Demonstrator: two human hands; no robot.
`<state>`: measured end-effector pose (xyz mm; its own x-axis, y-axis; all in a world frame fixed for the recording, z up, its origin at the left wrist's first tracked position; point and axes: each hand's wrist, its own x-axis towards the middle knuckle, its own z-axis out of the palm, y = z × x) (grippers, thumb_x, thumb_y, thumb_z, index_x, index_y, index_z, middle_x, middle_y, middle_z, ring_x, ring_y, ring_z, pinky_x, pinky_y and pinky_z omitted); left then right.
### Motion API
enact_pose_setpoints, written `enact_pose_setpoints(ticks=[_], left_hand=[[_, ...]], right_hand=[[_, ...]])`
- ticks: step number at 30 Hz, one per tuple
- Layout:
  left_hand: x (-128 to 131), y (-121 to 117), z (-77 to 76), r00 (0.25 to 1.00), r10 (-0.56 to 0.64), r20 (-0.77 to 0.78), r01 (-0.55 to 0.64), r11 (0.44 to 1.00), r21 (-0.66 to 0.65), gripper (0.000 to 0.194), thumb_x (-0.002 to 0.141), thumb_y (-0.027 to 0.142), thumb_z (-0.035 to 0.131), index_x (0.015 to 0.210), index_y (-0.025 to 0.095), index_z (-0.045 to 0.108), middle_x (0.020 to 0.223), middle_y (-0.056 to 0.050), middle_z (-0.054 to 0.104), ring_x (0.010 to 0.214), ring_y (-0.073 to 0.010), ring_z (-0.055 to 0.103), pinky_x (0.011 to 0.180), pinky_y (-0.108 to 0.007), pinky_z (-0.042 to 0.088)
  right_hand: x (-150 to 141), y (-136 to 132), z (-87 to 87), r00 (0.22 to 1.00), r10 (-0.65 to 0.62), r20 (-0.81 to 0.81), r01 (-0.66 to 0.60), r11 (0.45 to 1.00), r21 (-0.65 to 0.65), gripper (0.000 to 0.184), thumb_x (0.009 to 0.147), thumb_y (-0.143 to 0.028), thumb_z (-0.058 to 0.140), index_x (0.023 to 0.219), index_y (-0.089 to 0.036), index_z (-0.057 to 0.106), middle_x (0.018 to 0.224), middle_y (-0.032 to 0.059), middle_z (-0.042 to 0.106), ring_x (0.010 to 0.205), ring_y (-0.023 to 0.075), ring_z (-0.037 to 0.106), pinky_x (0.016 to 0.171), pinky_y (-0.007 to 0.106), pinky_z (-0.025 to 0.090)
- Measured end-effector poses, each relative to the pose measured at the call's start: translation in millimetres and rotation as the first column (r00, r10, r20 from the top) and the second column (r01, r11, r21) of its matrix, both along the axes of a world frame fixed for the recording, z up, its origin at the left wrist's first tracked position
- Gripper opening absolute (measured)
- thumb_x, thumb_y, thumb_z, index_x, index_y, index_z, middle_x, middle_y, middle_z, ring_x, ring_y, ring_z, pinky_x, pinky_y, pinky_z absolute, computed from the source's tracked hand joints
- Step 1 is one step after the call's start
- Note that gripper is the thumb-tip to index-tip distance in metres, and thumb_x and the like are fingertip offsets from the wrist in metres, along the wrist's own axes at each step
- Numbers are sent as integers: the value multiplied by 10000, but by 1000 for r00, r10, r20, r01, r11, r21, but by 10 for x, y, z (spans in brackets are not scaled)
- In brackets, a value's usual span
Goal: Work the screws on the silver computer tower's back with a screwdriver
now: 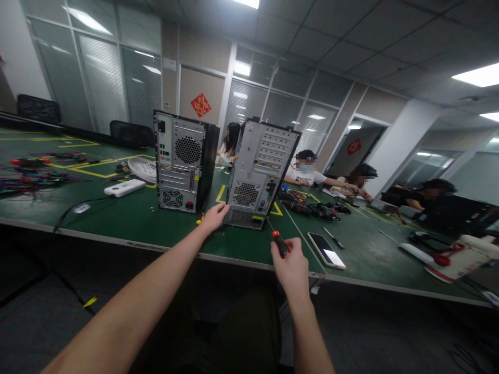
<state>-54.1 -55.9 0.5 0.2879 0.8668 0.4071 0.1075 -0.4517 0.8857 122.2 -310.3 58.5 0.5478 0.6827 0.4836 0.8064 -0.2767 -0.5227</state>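
Two desktop computer towers stand upright with their back panels facing me. My left hand point(214, 217) is closed at the lower left edge of the right-hand computer tower point(245, 171), its fingers partly hidden there. In my right hand point(292, 265) is a screwdriver point(281, 244) with a black and red handle. Its thin shaft points up and left toward the tower's lower right edge; whether the tip touches the case I cannot tell. Left of my left hand is the other computer tower point(181, 161), touched by neither hand.
A phone point(326, 250) and another screwdriver point(333, 238) lie right of my right hand. A white power strip point(125, 188) and tangled wires point(39, 174) lie left. Black cables point(312, 208) lie behind the right tower. Several people sit across the green table point(241, 253).
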Motion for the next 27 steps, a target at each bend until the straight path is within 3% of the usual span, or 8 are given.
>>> enact_pose_setpoints(ticks=[4, 8, 11, 13, 17, 27], left_hand=[[6, 10, -13, 1000, -5, -1, 5, 1000, 8, 449, 913, 598, 510, 936, 197, 710, 870, -51, 710, 789, -198, 650, 721, -302, 546], [-5, 0, -11, 1000, -11, 8, 11, 1000, 9, 447, 916, 599, 515, 944, 201, 716, 925, -57, 722, 844, -206, 657, 753, -304, 550], [-15, -7, -7, 1000, -24, 12, 24, 1000, 1, 454, 910, 612, 526, 962, 204, 719, 937, -56, 722, 839, -203, 650, 747, -298, 548], [-19, -10, -7, 999, -30, 12, 30, 1000, -1, 462, 911, 617, 522, 972, 202, 715, 937, -55, 717, 832, -200, 645, 728, -290, 544], [-20, -10, -10, 999, -38, 0, 38, 999, -3, 469, 924, 615, 501, 970, 197, 708, 922, -54, 712, 800, -192, 640, 701, -286, 541], [-5, -43, 35, 999, -30, 23, 30, 1000, 6, 440, 907, 585, 521, 941, 186, 704, 894, -58, 708, 786, -192, 637, 687, -279, 528]], right_hand=[[61, -38, 56, 913, 69, 403, -39, 996, -80, 92, 939, -235, 614, 1000, -196, 558, 977, 66, 602, 725, 178, 610, 608, 256, 383], [92, -53, 202, 705, 175, 687, 24, 963, -270, 146, 1046, -272, 503, 1065, -162, 599, 956, 85, 630, 701, 167, 638, 547, 250, 337], [117, -32, 310, 538, 318, 781, 48, 913, -405, 212, 1047, -217, 463, 1175, -123, 603, 947, 133, 681, 802, 238, 702, 559, 264, 366], [126, -7, 370, 500, 387, 775, 67, 875, -480, 252, 1025, -155, 457, 1231, -94, 590, 944, 159, 706, 802, 258, 720, 567, 271, 389], [94, 34, 448, 553, 401, 730, 76, 848, -524, 232, 1014, -155, 453, 1188, -90, 592, 906, 179, 729, 779, 274, 745, 585, 280, 413], [-10, 0, 299, 781, 162, 603, 115, 912, -394, 205, 1055, -334, 464, 1071, -142, 536, 773, 114, 729, 675, 260, 741, 579, 280, 411]])
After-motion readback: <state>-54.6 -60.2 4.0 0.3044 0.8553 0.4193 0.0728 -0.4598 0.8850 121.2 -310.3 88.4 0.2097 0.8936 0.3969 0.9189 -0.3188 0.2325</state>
